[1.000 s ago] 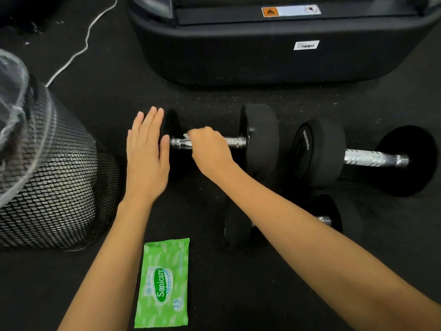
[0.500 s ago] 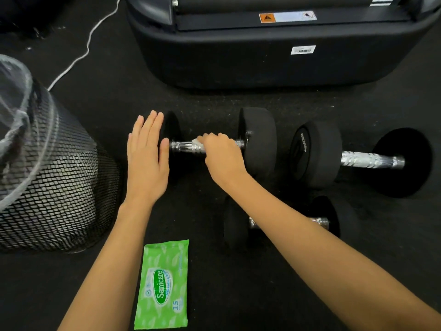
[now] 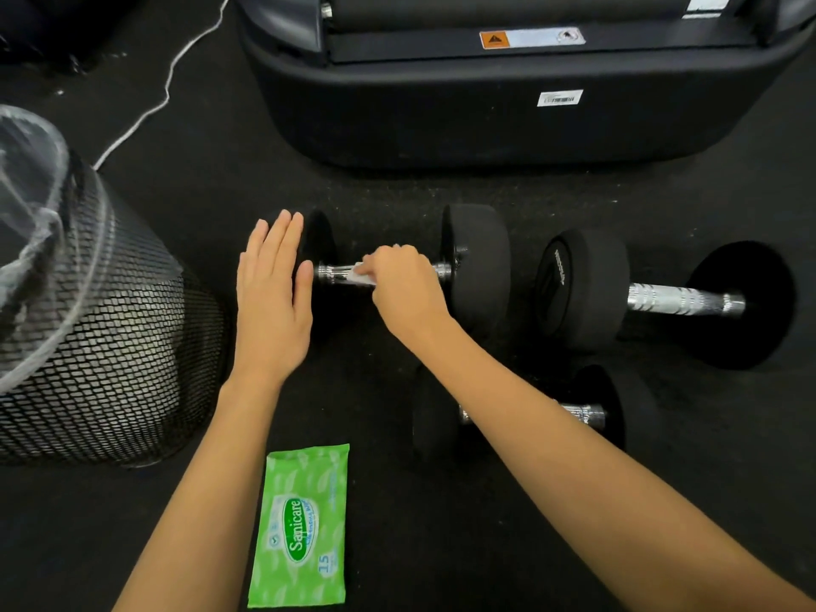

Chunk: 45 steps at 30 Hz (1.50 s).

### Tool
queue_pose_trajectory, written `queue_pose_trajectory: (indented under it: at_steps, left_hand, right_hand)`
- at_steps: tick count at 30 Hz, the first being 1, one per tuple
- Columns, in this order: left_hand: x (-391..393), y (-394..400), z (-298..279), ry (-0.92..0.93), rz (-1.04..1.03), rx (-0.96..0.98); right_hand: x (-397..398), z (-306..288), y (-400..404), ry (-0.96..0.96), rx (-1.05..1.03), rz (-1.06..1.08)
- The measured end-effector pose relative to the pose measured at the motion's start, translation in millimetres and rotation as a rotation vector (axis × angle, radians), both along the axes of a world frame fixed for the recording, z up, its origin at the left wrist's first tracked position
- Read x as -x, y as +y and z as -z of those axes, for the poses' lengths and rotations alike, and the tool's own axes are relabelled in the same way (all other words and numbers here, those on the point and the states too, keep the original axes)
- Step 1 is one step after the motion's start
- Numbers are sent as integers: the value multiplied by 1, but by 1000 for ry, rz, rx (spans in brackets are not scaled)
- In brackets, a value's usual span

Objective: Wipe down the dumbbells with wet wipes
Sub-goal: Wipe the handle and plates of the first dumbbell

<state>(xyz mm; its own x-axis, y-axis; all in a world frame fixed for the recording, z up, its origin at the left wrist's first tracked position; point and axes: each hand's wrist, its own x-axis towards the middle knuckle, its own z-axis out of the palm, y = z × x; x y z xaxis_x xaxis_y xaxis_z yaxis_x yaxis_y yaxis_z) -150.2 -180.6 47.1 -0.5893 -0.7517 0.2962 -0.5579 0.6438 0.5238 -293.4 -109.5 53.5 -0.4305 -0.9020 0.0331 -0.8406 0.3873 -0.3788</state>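
Note:
Three black dumbbells with chrome handles lie on the dark floor. On the handle of the left dumbbell (image 3: 479, 262) my right hand (image 3: 404, 289) grips a white wet wipe (image 3: 360, 278), wrapped around the bar. My left hand (image 3: 273, 298) presses flat, fingers straight, against that dumbbell's left head. A larger dumbbell (image 3: 662, 298) lies to the right. A small dumbbell (image 3: 587, 413) sits nearer me, partly hidden under my right forearm. A green wet wipes pack (image 3: 302, 527) lies between my forearms.
A black mesh waste bin (image 3: 97, 337) with a clear liner stands at the left. A big black machine base (image 3: 508, 103) fills the far side. A white cable (image 3: 163, 99) runs across the floor at the upper left.
My right hand slid the wipe along the handle from its left part toward the right head. My left hand stayed flat against the left head.

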Motion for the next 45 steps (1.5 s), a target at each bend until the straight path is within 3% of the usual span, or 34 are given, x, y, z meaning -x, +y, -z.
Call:
queue_pose_trajectory:
  at_steps: [9, 14, 17, 19, 21, 25, 30, 34, 36, 40, 43, 45]
  left_hand:
    - [0, -2, -5, -29, 29, 10]
    - [2, -3, -15, -128, 0, 66]
    - [12, 4, -23, -159, 86, 225]
    - [24, 14, -26, -74, 220, 149]
    - [36, 26, -26, 106, 283, -115]
    - [52, 41, -21, 386, 191, -321]
    - [63, 38, -20, 624, -89, -490]
    - [72, 28, -23, 463, -171, -209]
    - [83, 26, -17, 376, -81, -115]
    - [99, 33, 3, 86, 255, -119]
    - [94, 43, 22, -80, 361, -57]
    - [87, 48, 28, -91, 364, -23]
  right_hand:
    - [5, -8, 7, -6, -6, -93]
    - [28, -31, 9, -169, 52, -22]
    - [40, -44, 9, -279, 91, -82]
    - [43, -55, 14, -360, 149, -140]
    - [46, -63, 20, -455, 226, -174]
    - [51, -62, 28, -576, 407, -146]
    - [68, -46, 46, -279, 672, 100]
    - [82, -16, 65, -138, 566, 252]
    - [77, -5, 66, -241, 491, 261]
    - [69, -1, 65, -536, 426, 317]
    - [70, 0, 64, -556, 421, 308]
    - [70, 0, 63, -553, 423, 305]
